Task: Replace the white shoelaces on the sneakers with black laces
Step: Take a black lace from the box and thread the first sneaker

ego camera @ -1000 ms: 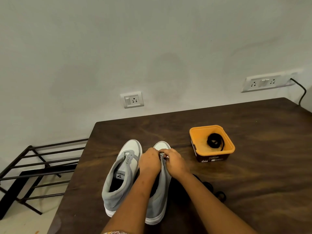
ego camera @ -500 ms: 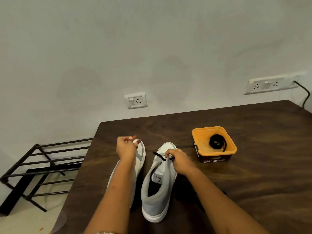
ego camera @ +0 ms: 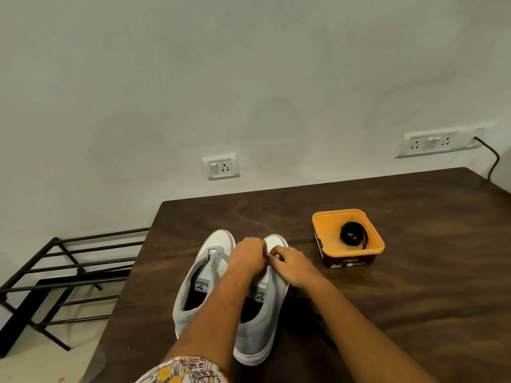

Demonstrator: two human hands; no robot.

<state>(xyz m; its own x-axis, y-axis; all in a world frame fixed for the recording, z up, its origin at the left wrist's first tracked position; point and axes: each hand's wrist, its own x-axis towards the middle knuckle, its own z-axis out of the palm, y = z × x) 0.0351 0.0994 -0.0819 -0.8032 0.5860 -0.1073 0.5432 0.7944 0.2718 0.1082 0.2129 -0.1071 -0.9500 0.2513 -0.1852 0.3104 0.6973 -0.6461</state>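
The sneakers (ego camera: 193, 299) stood side by side on the left part of the dark, wood-grained table (ego camera: 414, 299), toes pointing far toward the wall and heels near the person. They were high-tops with soft grey uppers, smooth white toe caps and thick white soles. The left sneaker (ego camera: 206, 272) showed bare eyelets along its open throat, with no lace of either colour in them. Both hands met over the front of the right sneaker (ego camera: 262, 335), just behind its toe cap. The left hand (ego camera: 247, 255) and right hand (ego camera: 293, 268) had their fingers curled in and nearly touching each other, but whatever they pinched was hidden beneath them, so I could not tell whether either held a lace. To the right, apart from the shoes, a squat orange plastic tub (ego camera: 338, 212) with rounded corners held a loosely coiled black lace (ego camera: 352, 236). The step in hand looked like threading the lowest eyelets of the right sneaker. The next move would likely call for a fine pinch on the lace tip, which would be fed through a small hole and drawn even on both sides.
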